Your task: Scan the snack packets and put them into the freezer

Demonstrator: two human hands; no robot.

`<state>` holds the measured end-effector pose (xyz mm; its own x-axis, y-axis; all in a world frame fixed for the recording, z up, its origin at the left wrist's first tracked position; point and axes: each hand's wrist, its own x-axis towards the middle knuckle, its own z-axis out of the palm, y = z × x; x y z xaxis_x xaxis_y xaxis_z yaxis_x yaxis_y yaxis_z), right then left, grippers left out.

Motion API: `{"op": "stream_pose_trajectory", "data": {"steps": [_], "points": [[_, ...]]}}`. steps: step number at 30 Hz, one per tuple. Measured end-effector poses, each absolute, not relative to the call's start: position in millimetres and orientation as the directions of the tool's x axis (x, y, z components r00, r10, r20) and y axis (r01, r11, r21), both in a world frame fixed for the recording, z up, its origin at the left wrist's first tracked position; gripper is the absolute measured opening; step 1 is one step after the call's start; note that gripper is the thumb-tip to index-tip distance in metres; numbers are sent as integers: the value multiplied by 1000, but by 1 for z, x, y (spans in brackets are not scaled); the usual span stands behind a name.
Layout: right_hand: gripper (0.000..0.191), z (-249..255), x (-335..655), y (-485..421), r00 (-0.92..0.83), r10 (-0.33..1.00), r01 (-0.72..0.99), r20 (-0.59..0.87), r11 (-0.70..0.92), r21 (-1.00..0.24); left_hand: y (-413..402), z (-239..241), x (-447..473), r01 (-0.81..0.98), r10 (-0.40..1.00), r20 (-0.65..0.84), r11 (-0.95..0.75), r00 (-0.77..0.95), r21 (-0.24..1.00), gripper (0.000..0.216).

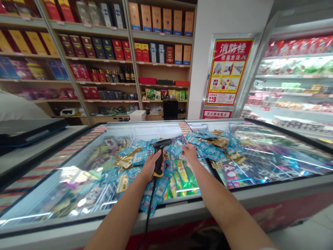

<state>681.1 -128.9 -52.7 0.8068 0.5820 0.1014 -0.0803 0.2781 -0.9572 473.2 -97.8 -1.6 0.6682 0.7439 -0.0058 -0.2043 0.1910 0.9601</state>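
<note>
My left hand [152, 165] is wrapped around the grip of a black and yellow barcode scanner [159, 160]. Its head points to the right and a black cable hangs from the handle toward me. Between the fingertips of my right hand [190, 153] is a small blue packet [177, 148], held up just right of the scanner's head. Under and left of the scanner, a spread of blue and gold packets [140, 157] lies on the freezer's glass top. A second pile of blue and gold packets [210, 144] lies to the right of my right hand.
The chest freezer [179, 208] has glass lids, with wrapped goods beneath them, including green and yellow packs [183, 173]. Behind stand shelves of boxed goods [166, 62]. A refrigerated display [299, 80] is at right, and a black device [31, 130] sits on the left counter.
</note>
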Motion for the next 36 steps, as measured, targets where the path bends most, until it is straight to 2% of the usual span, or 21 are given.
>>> {"op": "stream_pose_trajectory", "data": {"steps": [11, 21, 36], "points": [[35, -51, 679, -133, 785, 591, 43, 185, 246, -968, -97, -3, 474, -190, 730, -19, 202, 683, 961, 52], [41, -56, 683, -128, 801, 587, -50, 119, 265, -963, -95, -6, 474, -186, 732, -27, 209, 681, 960, 52], [46, -64, 689, -125, 761, 625, -43, 174, 317, -947, -96, -5, 474, -184, 726, -20, 200, 687, 962, 51]]}}
